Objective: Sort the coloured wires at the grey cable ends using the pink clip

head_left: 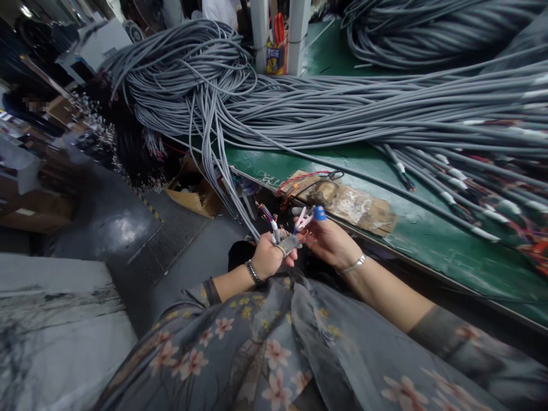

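Observation:
My left hand (269, 254), with grey wrapping on a finger, is closed around the ends of several grey cables (240, 208). Stripped, multicoloured wires (268, 214) fan out above the fist. Close beside it, my right hand (331, 242) has its fingers drawn together at the thin wire ends, and a blue finger cap (319, 213) covers one fingertip. A pale pink-white forked piece (303, 219) shows at those fingers; its kind is unclear. What exactly the right fingertips grip is too small to make out.
A long bundle of grey cables (299, 108) lies across the green table (252, 162). By its front edge is a taped cardboard piece (359, 205) with red and black leads. An open carton (192, 197) sits on the floor; white posts (299, 34) rise behind.

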A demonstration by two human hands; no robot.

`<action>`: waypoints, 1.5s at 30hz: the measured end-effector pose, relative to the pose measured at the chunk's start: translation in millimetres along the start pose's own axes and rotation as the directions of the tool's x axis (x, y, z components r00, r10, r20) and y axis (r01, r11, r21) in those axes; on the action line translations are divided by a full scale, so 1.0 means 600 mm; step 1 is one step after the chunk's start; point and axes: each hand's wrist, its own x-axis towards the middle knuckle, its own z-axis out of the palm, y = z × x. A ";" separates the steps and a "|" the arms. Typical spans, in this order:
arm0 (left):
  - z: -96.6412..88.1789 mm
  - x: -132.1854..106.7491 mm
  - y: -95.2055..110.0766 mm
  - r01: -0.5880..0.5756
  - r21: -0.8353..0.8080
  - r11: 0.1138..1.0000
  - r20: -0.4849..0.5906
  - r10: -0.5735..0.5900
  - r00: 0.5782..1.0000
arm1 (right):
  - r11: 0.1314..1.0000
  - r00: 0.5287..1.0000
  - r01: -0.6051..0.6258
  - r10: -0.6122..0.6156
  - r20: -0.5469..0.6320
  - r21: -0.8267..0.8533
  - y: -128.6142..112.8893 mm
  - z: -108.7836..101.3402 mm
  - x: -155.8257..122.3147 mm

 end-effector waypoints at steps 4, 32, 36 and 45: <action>0.003 0.002 0.001 0.009 -0.003 1.000 0.000 -0.009 1.000 | 0.999 1.000 0.017 -0.016 -0.010 0.036 0.005 -0.002 0.006; -0.009 -0.021 -0.004 -0.035 0.056 0.998 -0.073 0.039 0.997 | 0.998 0.997 -0.044 0.040 0.064 0.054 -0.009 0.006 -0.013; -0.009 -0.018 -0.005 -0.055 0.020 0.998 -0.073 0.056 0.996 | 0.999 0.999 0.048 -0.048 0.007 0.004 -0.005 0.003 -0.010; 0.006 -0.001 0.015 -0.008 -0.143 0.990 -0.124 -0.010 0.992 | 0.973 0.983 0.179 -0.182 -0.008 -0.145 0.010 -0.008 -0.001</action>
